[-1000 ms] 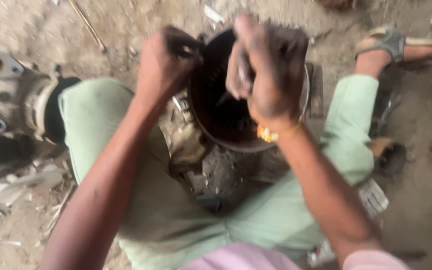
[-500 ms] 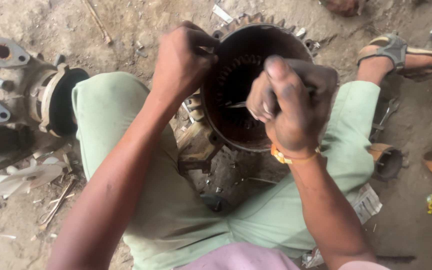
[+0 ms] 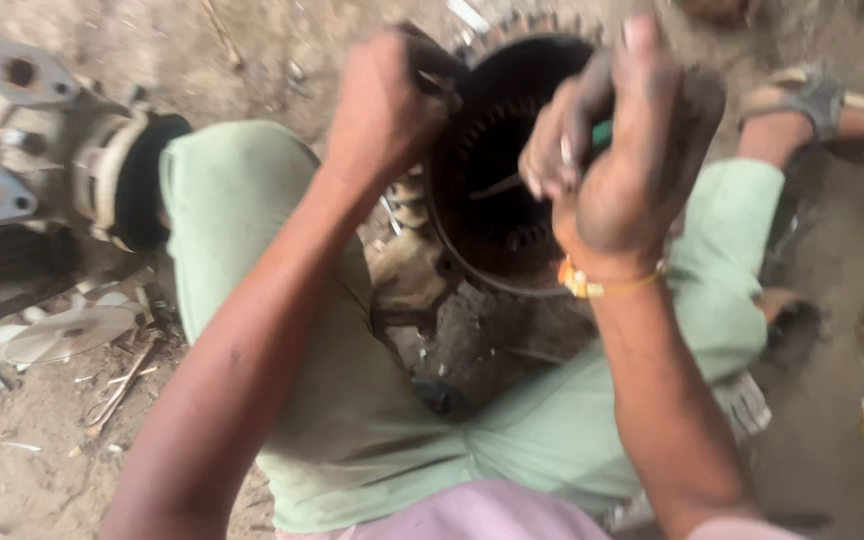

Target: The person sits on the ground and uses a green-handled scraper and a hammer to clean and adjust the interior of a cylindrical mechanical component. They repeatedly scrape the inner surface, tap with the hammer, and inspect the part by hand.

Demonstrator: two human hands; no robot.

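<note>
The person sits on the dirt ground (image 3: 72,440) with knees apart, and a round, dark motor housing (image 3: 512,250) stands between the legs, its open mouth tilted up toward the camera. Rows of slotted teeth show on its inner wall.

The left hand (image 3: 387,110) is curled into a fist at the housing's near-left rim. Its fingers (image 3: 432,75) are closed tight on the edge or on something small held against it; motion blur hides which. The right hand (image 3: 632,140) hovers over the opening, fingers wrapped around a thin tool with a green handle (image 3: 602,132). The tool's metal tip (image 3: 497,187) runs down and left from the fingertips into the bore, near the slotted teeth.

Judging by this grip, the step in hand is working inside the housing: the left hand steadies it while the right picks or scrapes at the slots. The next move probably calls for the left fist to hold firm, so the rim does not roll, and for the tip to be guided by small wrist turns.

Well left of the left fingers lies a grey pump casting (image 3: 22,150) with bolt holes. Beyond the right fingers, a sandalled foot (image 3: 812,95) rests on the ground.
</note>
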